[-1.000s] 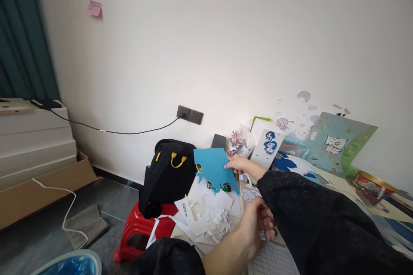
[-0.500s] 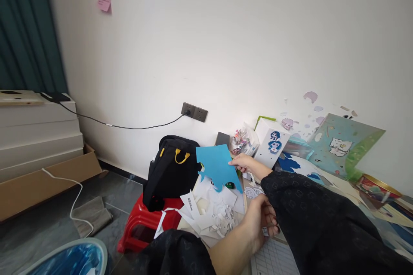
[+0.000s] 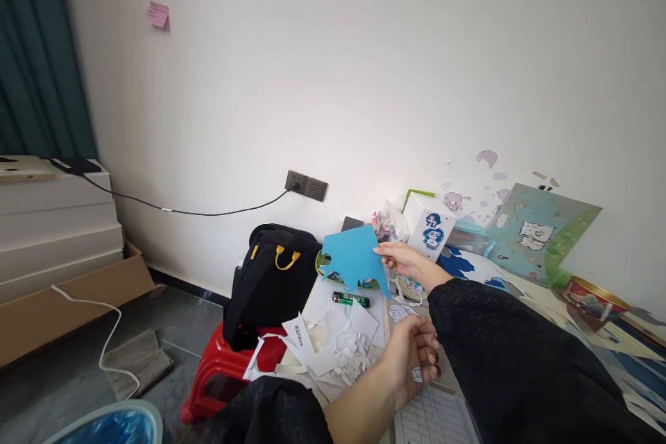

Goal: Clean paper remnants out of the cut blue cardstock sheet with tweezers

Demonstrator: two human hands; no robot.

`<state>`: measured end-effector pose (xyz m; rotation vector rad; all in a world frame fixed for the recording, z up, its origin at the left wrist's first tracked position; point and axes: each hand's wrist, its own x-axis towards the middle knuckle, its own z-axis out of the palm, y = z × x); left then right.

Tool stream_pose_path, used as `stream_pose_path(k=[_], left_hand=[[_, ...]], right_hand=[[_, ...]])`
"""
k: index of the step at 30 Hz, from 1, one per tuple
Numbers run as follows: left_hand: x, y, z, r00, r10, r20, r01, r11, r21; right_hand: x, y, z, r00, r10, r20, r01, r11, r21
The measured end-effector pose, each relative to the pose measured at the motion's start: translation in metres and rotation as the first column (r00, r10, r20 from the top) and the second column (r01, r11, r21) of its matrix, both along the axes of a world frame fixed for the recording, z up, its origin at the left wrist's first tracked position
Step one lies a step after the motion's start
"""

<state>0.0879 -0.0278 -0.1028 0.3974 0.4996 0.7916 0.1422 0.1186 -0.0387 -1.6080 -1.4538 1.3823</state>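
My right hand (image 3: 399,260) pinches the right edge of a sheet of blue paper (image 3: 351,257) with a jagged, cut-out lower edge. The sheet is up over the far left of the table and partly covers a green-rimmed container (image 3: 319,263). Nearer to me, my left hand (image 3: 413,359) hovers with loosely curled fingers apart and nothing visible in it. Below it lies a gridded sheet (image 3: 431,420). White paper scraps (image 3: 354,355) are heaped to its left, with a green cylinder like a battery (image 3: 351,300) behind them.
A black backpack (image 3: 278,277) rests on a red stool (image 3: 213,371) at the left. A bin with a blue liner (image 3: 117,427) stands on the floor. A white box (image 3: 427,225), a patterned folder (image 3: 541,232) and a round tin (image 3: 596,298) are toward the right.
My right hand has raised the blue paper slightly and tilted it, baring more of the green cylinder and the container. My left hand stays about where it was. The view has shifted a little.
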Motion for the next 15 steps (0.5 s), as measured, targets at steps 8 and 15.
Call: stream_pose_path(k=[8, 15], left_hand=[[-0.004, -0.002, 0.005, 0.999, -0.003, -0.047, 0.005, 0.999, 0.038], [-0.007, -0.009, 0.013, 0.994, 0.038, -0.098, -0.014, 0.971, 0.239]], right_hand=[[0.011, -0.023, 0.022, 0.981, -0.013, -0.194, 0.04, 0.989, 0.139], [0.043, -0.098, 0.055, 0.926, -0.044, -0.374, 0.192, 0.91, 0.368]])
